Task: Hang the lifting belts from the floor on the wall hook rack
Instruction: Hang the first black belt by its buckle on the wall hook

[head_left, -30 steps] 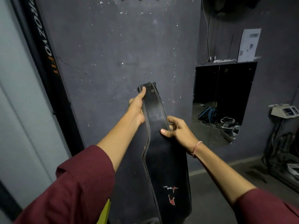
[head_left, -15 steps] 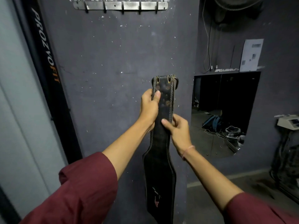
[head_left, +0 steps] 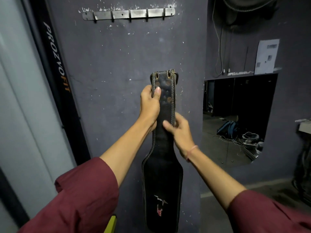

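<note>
Belt (head_left: 164, 148) upright at frame centre, buckle end up. My left hand (head_left: 149, 105) grips it near the top; right hand (head_left: 180, 133) pinches lower. Rack (head_left: 128, 13) upper left, well above: lift straight, slip buckle over a hook.
</note>
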A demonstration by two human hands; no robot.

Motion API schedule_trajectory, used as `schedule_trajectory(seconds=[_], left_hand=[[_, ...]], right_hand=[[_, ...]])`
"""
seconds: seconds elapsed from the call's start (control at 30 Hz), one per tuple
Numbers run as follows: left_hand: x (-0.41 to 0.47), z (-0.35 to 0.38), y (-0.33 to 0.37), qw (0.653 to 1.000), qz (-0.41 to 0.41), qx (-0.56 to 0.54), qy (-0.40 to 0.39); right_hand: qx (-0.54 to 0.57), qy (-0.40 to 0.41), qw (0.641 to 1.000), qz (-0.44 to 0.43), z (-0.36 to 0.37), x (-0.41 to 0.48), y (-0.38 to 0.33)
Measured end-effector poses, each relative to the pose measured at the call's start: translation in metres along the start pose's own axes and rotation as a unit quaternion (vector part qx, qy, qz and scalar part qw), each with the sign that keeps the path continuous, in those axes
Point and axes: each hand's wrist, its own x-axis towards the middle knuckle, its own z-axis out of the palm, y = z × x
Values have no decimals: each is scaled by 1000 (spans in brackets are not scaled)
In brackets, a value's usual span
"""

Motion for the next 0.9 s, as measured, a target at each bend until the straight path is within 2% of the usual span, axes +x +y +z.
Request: schedule_trajectory(seconds=[0.07,0.17,0.3,0.43,0.5,0.57,0.67,0.73,0.9], left_hand=[[4,-4,1,1000,-7,-8,9],[3,-15,-5,999,-15,36,-8],[-16,-27,-20,986,-7,156,-54],[-50,-30,-25,977,21,195,-84],[-67,-34,-29,971,52,211,-98],[-81,-37,-38,965,49,233,-111],[-93,-39,-45,962,92,244,-77],[-90,-35,-42,967,112,226,-36],[-85,-25,-39,973,118,199,19]], right_hand=[[4,-8,999,48,-1,-29,28],[6,22,998,60,0,-43,43],[-9,35,999,26,7,-29,25],[-44,49,997,-29,6,-9,4],[-31,49,997,-44,6,0,-7],[-21,52,997,-58,7,7,-20],[-14,44,997,-66,6,17,-33],[-47,34,996,-68,3,19,-39],[-250,-8,965,-77,-17,-8,-35]])
